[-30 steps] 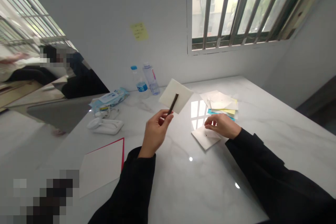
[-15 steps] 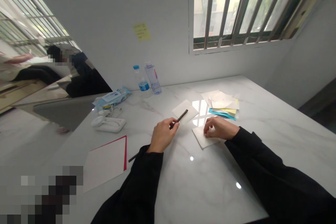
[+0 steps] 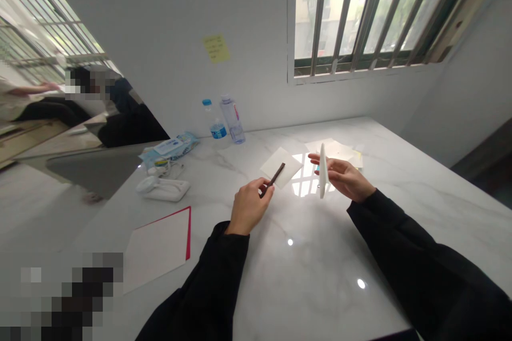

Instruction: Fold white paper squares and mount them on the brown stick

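Note:
My left hand (image 3: 251, 202) is closed around a thin dark brown stick (image 3: 277, 172), whose tip points forward and right. Beneath that tip a square white sheet of paper (image 3: 288, 176) lies on the table. Off the table, my right hand (image 3: 347, 177) grips a square white pad (image 3: 322, 173), turned upright and seen almost edge-on. Part of the fingers and thumb is hidden by the pad. Behind it lies a pile of loose papers (image 3: 346, 152), white and yellow with a bit of blue.
A white board with a red edge (image 3: 158, 250) lies at left. Beyond it are a white gadget (image 3: 166, 189), a blue wipes packet (image 3: 176, 144) and two bottles, one blue-capped (image 3: 218, 130), one clear (image 3: 236, 128). A wall bounds the marble table (image 3: 296, 287); people sit farther left.
My right hand has lifted the white pad from the table and tilted it upright. My left hand with the stick has stayed nearly in place.

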Motion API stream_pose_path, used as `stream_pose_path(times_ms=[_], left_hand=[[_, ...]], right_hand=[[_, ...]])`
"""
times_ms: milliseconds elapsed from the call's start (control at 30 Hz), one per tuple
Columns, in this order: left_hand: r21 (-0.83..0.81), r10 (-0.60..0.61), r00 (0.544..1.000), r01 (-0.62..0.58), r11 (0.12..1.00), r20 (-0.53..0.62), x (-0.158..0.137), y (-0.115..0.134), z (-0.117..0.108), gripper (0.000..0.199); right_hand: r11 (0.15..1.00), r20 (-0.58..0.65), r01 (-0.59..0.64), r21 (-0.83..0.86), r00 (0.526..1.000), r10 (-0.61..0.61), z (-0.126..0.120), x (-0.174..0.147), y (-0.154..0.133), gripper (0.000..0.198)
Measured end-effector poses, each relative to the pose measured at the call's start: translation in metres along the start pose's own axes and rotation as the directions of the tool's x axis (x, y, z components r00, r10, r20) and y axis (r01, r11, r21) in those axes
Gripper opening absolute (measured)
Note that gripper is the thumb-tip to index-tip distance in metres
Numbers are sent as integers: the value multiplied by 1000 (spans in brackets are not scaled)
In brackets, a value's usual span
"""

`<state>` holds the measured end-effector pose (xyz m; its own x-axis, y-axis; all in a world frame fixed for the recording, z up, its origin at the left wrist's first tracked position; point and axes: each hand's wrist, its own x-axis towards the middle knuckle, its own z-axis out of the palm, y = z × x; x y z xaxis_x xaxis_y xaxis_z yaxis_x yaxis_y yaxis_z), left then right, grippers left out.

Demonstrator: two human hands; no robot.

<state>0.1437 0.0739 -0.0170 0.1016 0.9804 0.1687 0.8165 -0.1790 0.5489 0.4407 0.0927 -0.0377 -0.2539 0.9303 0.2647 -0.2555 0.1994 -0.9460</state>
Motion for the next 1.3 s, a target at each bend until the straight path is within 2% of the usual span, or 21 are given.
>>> stream_pose_path(times_ms=[133, 200, 333, 467, 600, 700, 800, 933, 1033, 1133, 1233, 1300], left_hand=[[1, 34, 999, -34, 999, 3, -3, 4, 3, 17], [4, 48, 999, -48, 999, 12, -5, 5, 5, 17], [-4, 74, 997, -73, 997, 38, -7, 8, 10, 17], [29, 89, 993, -91, 995, 76, -9, 8, 14, 20], [94, 124, 967, -148, 984, 224, -11, 4, 15, 15], [77, 147, 942, -178, 981, 301, -11, -1, 13, 11], [92, 151, 932, -191, 977, 329, -9, -6, 10, 12], [37, 192, 951, -207, 978, 241, -6, 0, 9, 12], [-204, 171, 976, -142, 969, 136, -7, 11, 11, 28], [-414, 160, 985, -118, 902, 68, -10, 19, 15, 49], [-356, 270, 961, -274, 894, -60, -11, 19, 20, 62], [-271, 336, 934, -356, 894, -120, -11, 18, 21, 51]], right_hand=[[975, 29, -47, 219, 999, 42, 4, -3, -1, 42], [964, 7, -59, 258, 998, 59, 3, -4, 0, 49], [952, -52, -90, 294, 993, 110, 0, -3, 6, 42], [952, -79, -195, 235, 973, 219, 2, 0, 12, 47], [942, -78, -296, 157, 947, 311, 6, 2, 13, 46], [924, -46, -373, 89, 925, 378, 5, 2, 14, 45], [893, -11, -443, 78, 895, 445, 2, 2, 17, 47], [871, -45, -481, 101, 872, 487, 0, 3, 23, 37], [883, -100, -461, 88, 878, 468, 2, 4, 26, 29], [880, -99, -462, 110, 876, 472, 7, 3, 26, 28], [861, -39, -482, 165, 869, 494, 15, 1, 24, 25], [846, 11, -499, 187, 863, 506, 22, -1, 22, 22]])
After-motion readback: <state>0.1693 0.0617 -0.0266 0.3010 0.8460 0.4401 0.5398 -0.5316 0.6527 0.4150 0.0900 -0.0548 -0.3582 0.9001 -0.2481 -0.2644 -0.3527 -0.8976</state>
